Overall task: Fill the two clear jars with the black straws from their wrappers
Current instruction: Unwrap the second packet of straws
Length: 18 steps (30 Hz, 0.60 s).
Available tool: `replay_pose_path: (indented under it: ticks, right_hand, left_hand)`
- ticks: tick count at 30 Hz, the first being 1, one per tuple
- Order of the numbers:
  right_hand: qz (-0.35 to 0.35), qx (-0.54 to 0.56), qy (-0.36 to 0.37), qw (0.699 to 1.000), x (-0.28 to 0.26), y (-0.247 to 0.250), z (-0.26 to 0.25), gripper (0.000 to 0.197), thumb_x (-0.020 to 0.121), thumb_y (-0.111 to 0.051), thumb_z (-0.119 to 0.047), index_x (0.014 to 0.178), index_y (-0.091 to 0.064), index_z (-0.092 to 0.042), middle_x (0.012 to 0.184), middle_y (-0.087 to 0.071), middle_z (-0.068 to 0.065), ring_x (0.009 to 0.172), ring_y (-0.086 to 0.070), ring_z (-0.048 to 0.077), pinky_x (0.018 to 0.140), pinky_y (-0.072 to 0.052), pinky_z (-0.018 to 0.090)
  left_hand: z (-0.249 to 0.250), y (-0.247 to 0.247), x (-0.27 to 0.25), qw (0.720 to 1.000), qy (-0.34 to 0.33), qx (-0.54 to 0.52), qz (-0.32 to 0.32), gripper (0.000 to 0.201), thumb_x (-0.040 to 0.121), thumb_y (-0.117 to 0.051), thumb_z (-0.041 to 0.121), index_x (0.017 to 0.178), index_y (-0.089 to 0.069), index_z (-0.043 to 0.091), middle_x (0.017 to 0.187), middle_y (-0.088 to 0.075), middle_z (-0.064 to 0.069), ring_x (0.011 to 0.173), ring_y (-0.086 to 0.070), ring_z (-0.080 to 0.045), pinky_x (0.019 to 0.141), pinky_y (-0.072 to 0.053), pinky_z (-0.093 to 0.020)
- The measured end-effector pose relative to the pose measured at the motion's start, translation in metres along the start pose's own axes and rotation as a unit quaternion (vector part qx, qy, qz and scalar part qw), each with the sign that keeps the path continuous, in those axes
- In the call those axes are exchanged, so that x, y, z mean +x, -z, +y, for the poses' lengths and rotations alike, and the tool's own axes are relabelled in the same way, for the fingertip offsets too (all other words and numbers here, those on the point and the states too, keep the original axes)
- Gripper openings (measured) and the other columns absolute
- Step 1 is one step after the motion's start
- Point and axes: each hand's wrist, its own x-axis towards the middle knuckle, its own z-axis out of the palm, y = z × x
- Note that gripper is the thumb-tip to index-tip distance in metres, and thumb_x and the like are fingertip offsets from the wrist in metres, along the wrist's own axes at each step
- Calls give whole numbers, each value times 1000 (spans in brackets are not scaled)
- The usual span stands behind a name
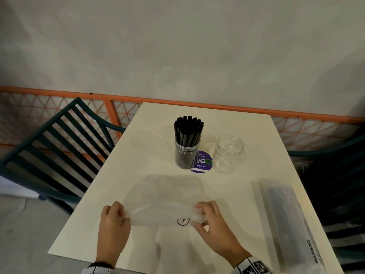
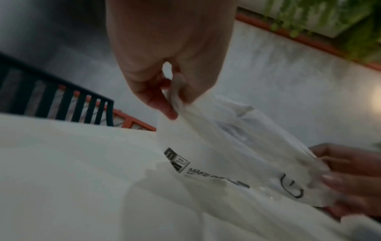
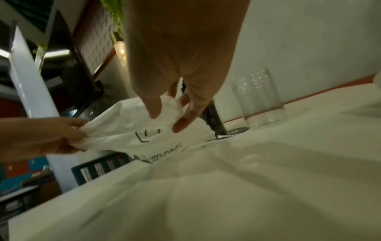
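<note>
An empty clear plastic wrapper (image 1: 164, 200) (image 2: 237, 156) (image 3: 132, 130) is stretched between both hands just above the near part of the table. My left hand (image 1: 116, 216) (image 2: 173, 104) pinches its left end. My right hand (image 1: 199, 216) (image 3: 167, 119) pinches its right end, by a black printed mark. One clear jar (image 1: 187, 153) (image 3: 214, 117) stands mid-table, packed with black straws (image 1: 188, 129). Right of it stands an empty clear jar (image 1: 227, 155) (image 3: 259, 101). A second wrapper (image 1: 286, 220) with dark straws inside lies along the table's right edge.
The cream table (image 1: 154, 123) stands against a grey wall with an orange lattice rail (image 1: 59, 103). A purple round sticker (image 1: 202, 162) lies between the jars. A dark slatted chair (image 1: 53, 147) stands at the left, another chair (image 1: 339, 190) at the right.
</note>
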Motion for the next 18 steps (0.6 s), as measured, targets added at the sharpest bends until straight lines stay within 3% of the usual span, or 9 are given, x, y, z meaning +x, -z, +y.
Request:
replay_pose_path:
  ticks: [2,4,6,8,10,12,14,16,18]
  right_hand:
    - [10,-17,-1,1000,0,-7,8,20,94,-49,-23,99,-44,-42,104,-36,-25,99,-48,-4,83,-48,18]
    - [11,-63,-12,998,2,-13,10,7,93,-49,-21,95,-53,-25,89,-32,-18,79,-48,-1,79,-47,26]
    - [-29,-159,-17,987,3,-22,11,22,85,-55,-38,90,-56,-17,84,-25,-18,70,-40,-2,70,-42,24]
    - [9,-256,13,966,6,-26,5,42,68,-56,-67,69,-57,-25,79,-33,-15,68,-40,5,60,-29,18]
    - [81,-265,38,960,11,-27,-12,47,70,-53,-70,56,-50,-25,70,-43,-8,66,-40,10,60,-27,22]
    - [135,-270,62,951,26,-36,-22,37,81,-47,-61,66,-50,-27,77,-49,-5,74,-42,11,69,-32,22]
    - [128,-292,35,947,43,-49,-27,36,89,-31,-59,98,-55,-34,109,-60,0,103,-45,17,91,-42,31]
    - [73,-309,-3,948,57,-68,-14,60,89,-10,-62,139,-31,-36,148,-37,7,135,-24,32,114,-19,46]
    - [15,-326,-24,945,61,-89,3,64,92,-5,-57,148,1,-26,153,-27,6,134,-37,33,116,-6,44]
  left_hand:
    - [-6,8,2,998,-6,18,-55,45,70,-61,-7,60,-35,28,74,-43,-7,60,-46,-22,55,-37,-28]
    - [-11,18,3,986,-22,72,-148,38,69,-68,8,64,-42,35,85,-45,-3,70,-51,-22,66,-45,-32]
    - [-8,30,4,954,-18,189,-230,23,68,-61,37,88,-52,40,107,-40,3,94,-52,-23,83,-46,-33]
    - [-11,30,9,954,-76,227,-179,47,65,-45,50,103,-59,26,114,-47,-1,98,-57,-29,80,-50,-38]
    - [-7,21,16,959,-143,198,-144,45,71,-39,43,102,-61,20,111,-60,-7,90,-64,-29,73,-54,-38]
    - [-3,2,26,949,-218,178,-142,37,77,-38,33,107,-55,22,115,-62,-6,100,-63,-26,83,-52,-32]
    - [-1,-25,37,930,-267,186,-170,40,78,-37,27,115,-51,23,122,-60,-4,116,-53,-23,101,-35,-25]
    - [-1,-51,45,900,-316,222,-200,42,83,-34,24,121,-50,20,129,-58,-4,125,-38,-22,108,-12,-25]
    - [-5,-70,51,873,-324,269,-247,45,94,-18,26,126,-49,16,136,-52,-6,127,-34,-25,110,-4,-30]
